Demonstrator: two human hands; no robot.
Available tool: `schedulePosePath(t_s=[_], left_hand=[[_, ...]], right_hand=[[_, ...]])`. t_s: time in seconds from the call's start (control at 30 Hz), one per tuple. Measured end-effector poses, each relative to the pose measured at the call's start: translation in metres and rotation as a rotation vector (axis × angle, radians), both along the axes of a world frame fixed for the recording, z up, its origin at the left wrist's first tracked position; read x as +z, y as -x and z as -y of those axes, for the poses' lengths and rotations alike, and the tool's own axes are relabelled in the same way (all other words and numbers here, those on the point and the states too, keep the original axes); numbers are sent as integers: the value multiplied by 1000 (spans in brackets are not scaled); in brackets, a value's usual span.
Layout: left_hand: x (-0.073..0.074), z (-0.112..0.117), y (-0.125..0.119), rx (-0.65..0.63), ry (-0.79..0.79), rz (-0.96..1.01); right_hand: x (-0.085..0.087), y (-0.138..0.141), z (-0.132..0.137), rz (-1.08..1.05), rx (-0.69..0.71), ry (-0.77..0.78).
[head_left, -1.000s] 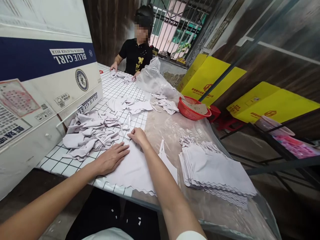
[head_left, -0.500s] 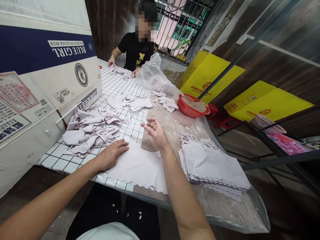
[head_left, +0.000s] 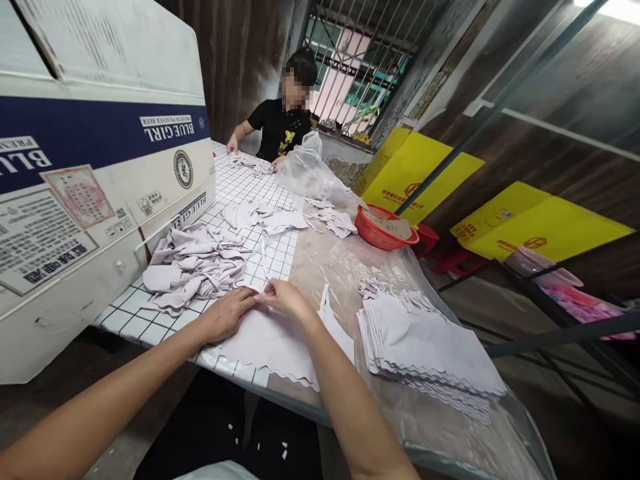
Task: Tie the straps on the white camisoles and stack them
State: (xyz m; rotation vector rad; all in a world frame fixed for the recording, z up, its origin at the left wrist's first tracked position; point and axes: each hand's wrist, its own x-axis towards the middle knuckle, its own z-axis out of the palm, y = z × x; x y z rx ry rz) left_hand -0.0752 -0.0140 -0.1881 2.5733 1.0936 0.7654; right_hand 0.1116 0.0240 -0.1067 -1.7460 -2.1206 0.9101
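A pale lilac fabric piece (head_left: 280, 347) with a scalloped near edge lies flat at the table's front. My left hand (head_left: 231, 316) rests on its left side, fingers bent and closed at the far edge. My right hand (head_left: 284, 299) pinches at that same edge, its fingertips meeting those of the left. What lies between the fingertips is mostly hidden. From under my right forearm, the fabric's narrow strap end (head_left: 326, 303) shows on the right. A thin white strip (head_left: 264, 259) lies just beyond my hands.
A crumpled fabric heap (head_left: 197, 267) lies left, beside a large carton (head_left: 175, 160). Stacked scalloped pieces (head_left: 430, 340) lie right. A red basket (head_left: 383, 230) stands farther back. Across the table, a person in black (head_left: 280, 127) handles fabric. A metal bar (head_left: 500, 107) slants along the right.
My right hand has come left and down from above the fabric to meet my left hand at its far edge. The left fingers have bent inward. The view has tilted up slightly.
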Motion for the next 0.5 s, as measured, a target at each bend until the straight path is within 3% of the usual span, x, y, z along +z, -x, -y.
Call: schedulePosePath(t_s=[0.1,0.3,0.43,0.5], left_hand=[[-3,0,0,23,-5,-16],[-5,-2,0,52,50,-65],[-15,-4,1,49,40,-26],[-20,-5,2,60,20,16]], right_hand=[[-6,0,4,14,76,33],[0,-5,1,161,149,101],[10,7,-11,208,138,54],[21,17,-24,117,134,24]])
